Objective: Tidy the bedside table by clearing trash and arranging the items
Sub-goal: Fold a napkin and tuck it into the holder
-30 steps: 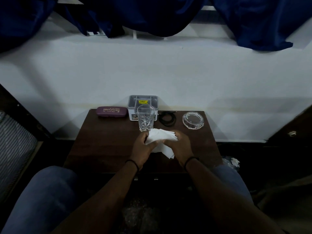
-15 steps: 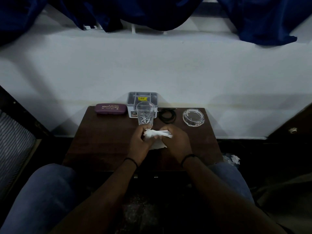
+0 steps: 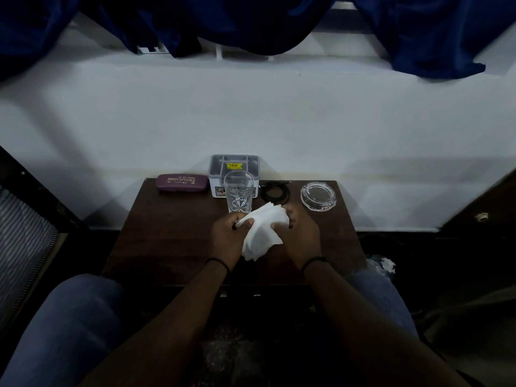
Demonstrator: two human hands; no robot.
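Note:
Over the middle of the dark wooden bedside table (image 3: 167, 241), both hands hold a white tissue (image 3: 262, 233). My left hand (image 3: 227, 237) pinches its left edge and my right hand (image 3: 300, 236) grips its right side. The tissue hangs loosely spread between them. Just behind the hands stands a clear cut-glass tumbler (image 3: 238, 191). Along the back edge lie a purple glasses case (image 3: 183, 182), a small grey-and-white box (image 3: 234, 167), a coiled black cord (image 3: 275, 191) and a glass ashtray (image 3: 318, 196).
A white wall rises behind the table, with dark blue curtains (image 3: 251, 20) hanging above. My knees in blue jeans (image 3: 69, 325) flank the table's front edge. A crumpled bag (image 3: 382, 265) sits on the floor at the right.
The tissue was bunched tight between my hands half a second ago; now it is spread out and hangs lower. The camera tilted slightly. The other objects have not moved.

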